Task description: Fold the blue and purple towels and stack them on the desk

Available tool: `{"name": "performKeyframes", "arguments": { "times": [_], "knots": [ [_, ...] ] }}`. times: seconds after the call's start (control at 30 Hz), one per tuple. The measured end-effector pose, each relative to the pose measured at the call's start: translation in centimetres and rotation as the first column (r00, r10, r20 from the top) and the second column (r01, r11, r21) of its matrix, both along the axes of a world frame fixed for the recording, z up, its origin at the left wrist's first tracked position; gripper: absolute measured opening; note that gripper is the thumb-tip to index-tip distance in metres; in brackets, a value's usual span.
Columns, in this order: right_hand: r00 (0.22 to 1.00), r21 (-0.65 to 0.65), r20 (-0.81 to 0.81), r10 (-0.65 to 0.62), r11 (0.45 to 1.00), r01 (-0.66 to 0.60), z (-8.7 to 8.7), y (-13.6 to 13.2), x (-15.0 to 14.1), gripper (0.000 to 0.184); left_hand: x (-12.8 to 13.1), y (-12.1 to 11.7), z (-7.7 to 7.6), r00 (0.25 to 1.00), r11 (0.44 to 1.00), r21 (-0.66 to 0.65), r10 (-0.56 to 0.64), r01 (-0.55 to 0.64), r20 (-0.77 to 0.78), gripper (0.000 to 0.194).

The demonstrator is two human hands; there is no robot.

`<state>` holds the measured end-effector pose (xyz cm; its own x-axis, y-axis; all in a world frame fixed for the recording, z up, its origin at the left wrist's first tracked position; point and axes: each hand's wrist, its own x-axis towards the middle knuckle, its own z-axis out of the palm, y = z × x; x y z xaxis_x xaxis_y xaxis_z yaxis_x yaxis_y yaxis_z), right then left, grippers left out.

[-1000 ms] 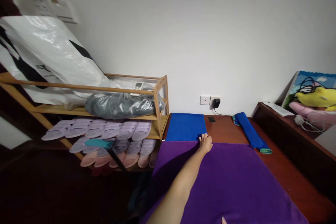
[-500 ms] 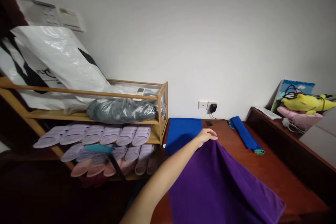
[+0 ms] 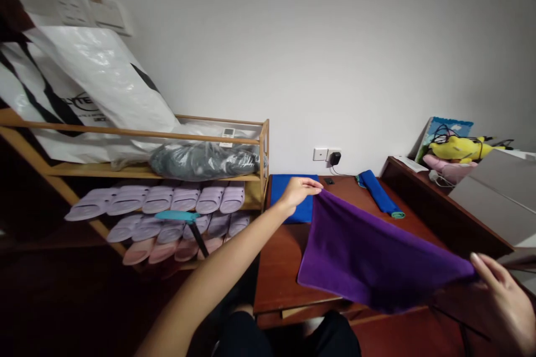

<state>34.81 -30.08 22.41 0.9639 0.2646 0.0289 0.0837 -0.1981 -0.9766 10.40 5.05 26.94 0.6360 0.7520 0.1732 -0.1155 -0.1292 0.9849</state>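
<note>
A purple cloth [image 3: 372, 251] hangs stretched between my two hands above the reddish-brown desk [image 3: 280, 273]. My left hand [image 3: 299, 192] pinches its upper left corner, closed on the fabric. At the lower right, my right hand [image 3: 502, 290] grips the opposite corner between thumb and fingers. Behind my left hand a flat blue cloth [image 3: 288, 183] lies on the desk, partly covered by that hand and the purple cloth. A rolled blue cloth with a green edge [image 3: 380, 194] rests farther back on the right.
Left of the desk stands a wooden rack [image 3: 263, 162] with rows of slippers [image 3: 157, 199] and a large white bag [image 3: 104, 78]. A black plug [image 3: 335, 158] sits in the wall socket. On the right ledge are a yellow plush toy [image 3: 460, 149] and white boxes [image 3: 486, 195].
My right hand has come into view holding a corner of the purple cloth. My left hand moved left and up in view, and the cloth went from hanging down to stretched sideways.
</note>
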Motion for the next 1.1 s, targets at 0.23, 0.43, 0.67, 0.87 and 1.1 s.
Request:
{"name": "performKeyframes", "arguments": {
  "times": [0.23,0.43,0.67,0.87,1.1],
  "knots": [
    [0.941,0.414,-0.058,0.333,0.866,-0.281,4.3,6.6,1.2,0.039,-6.8,0.8,2.7,0.978,0.977,0.086,0.201,-0.196,-0.062,0.008],
    [0.893,0.434,0.019,0.45,0.801,-0.413,5.2,11.5,-1.0,0.04,-10.2,2.0,4.5,0.915,0.899,0.255,0.391,-0.356,-0.099,0.017],
    [0.896,0.403,0.076,0.437,0.809,-0.428,5.2,15.2,-2.6,0.045,-12.2,3.8,5.3,0.868,0.856,0.28,0.481,-0.435,-0.121,0.024],
    [0.904,0.389,0.106,0.413,0.82,-0.42,4.7,16.6,-2.4,0.045,-12.3,6.6,5.1,0.872,0.888,-0.004,0.451,-0.46,-0.189,0.009],
    [0.922,0.42,0.17,0.347,0.821,-0.387,4.1,16.9,-2.3,0.043,-11.8,7.4,4.3,0.932,0.903,-0.231,0.348,-0.362,-0.103,0.021]
  ]
}}
